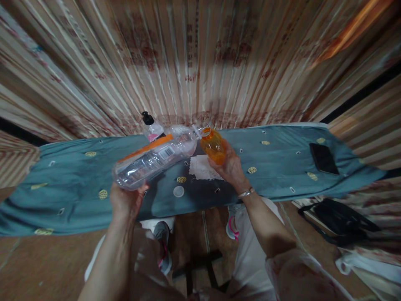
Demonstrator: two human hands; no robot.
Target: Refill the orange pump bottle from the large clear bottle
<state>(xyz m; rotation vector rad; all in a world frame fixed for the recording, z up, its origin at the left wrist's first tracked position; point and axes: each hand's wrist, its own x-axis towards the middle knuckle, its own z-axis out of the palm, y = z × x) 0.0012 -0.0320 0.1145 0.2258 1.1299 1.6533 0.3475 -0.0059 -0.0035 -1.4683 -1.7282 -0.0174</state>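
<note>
My left hand [127, 200] is wrapped around the base of a large clear plastic bottle [153, 161] with an orange strip on its label. This bottle lies tilted, its neck pointing up and to the right. My right hand [231, 166] grips a small orange translucent bottle [213, 146], whose uncapped mouth leans toward the large bottle's neck. The two mouths are close together; whether they touch I cannot tell. Beneath the orange bottle lies a white paper [202, 168] with a ragged edge. A round white cap [178, 191] rests on the cloth between my hands.
A bottle with a black pump top [148, 120] stands behind the large bottle, beside a partly hidden clear container [180, 130]. The narrow table has a teal cloth [78, 175]. A dark phone [324, 159] lies at its right; a black bag [341, 221] sits below. Curtains hang behind.
</note>
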